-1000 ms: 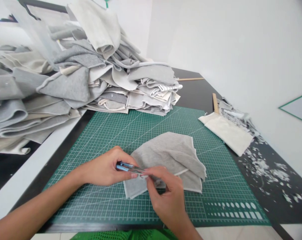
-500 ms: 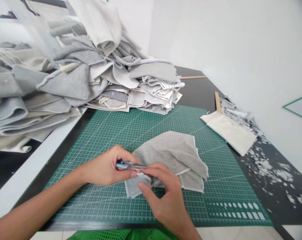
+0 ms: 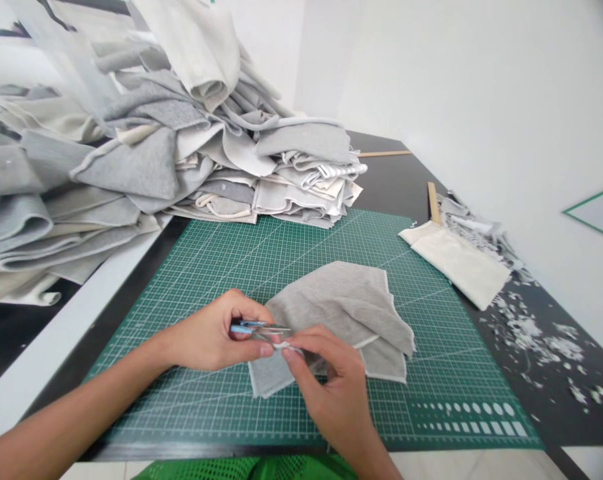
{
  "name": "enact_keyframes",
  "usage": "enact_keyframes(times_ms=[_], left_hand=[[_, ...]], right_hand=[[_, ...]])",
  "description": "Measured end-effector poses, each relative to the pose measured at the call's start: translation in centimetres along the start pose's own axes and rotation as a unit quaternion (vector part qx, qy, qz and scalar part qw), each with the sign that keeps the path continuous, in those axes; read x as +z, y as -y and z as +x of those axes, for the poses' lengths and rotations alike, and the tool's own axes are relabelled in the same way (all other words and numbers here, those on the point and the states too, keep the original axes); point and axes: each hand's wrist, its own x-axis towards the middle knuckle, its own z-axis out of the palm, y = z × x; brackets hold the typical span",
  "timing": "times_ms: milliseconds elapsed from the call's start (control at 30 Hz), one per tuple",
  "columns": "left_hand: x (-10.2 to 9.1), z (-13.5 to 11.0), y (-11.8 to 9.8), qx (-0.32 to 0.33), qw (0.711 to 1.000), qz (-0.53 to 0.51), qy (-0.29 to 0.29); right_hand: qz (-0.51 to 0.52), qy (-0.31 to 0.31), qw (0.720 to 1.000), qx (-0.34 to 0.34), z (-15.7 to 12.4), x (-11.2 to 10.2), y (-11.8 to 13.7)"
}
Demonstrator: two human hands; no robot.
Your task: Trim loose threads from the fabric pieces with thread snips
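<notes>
Blue-handled thread snips [image 3: 248, 327] rest in my left hand [image 3: 216, 333], their metal blades pointing right. The left thumb and fingers also close near the edge of a grey fabric piece [image 3: 331, 293] with pale overlocked edges. My right hand [image 3: 334, 377] pinches that fabric's edge between thumb and index finger, just right of the left thumb. The fabric lies crumpled on a green cutting mat [image 3: 181, 407], and one corner hangs below the fingers. Exactly where the left fingertips meet the cloth is partly hidden.
Large piles of grey and cream fabric [image 3: 131, 160] rise at the left and back. At the right lie a folded cream cloth [image 3: 461, 263], a wooden stick [image 3: 434, 202] and scattered fabric scraps [image 3: 526, 333] on the black table [image 3: 386, 180]. A white wall stands beyond.
My right thumb has moved up to meet the index finger, pinching the fabric edge. The snips are tilted slightly differently in my left hand, which has hardly moved.
</notes>
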Motion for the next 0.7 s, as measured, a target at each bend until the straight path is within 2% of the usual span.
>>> enact_keyframes(times_ms=[300,467,700], left_hand=[[-0.79,-0.59,-0.61,0.029,0.998,0.04,-0.029],[-0.48,-0.92,-0.65,0.051,0.991,0.123,-0.018],[0.0,-0.24,-0.72,0.088,0.986,0.143,0.002]], right_hand=[[0.006,-0.015,1.0,-0.001,0.03,-0.03,-0.07],[0.016,-0.015,1.0,0.002,0.08,-0.07,-0.08],[0.017,0.001,1.0,0.001,0.22,-0.2,0.03]])
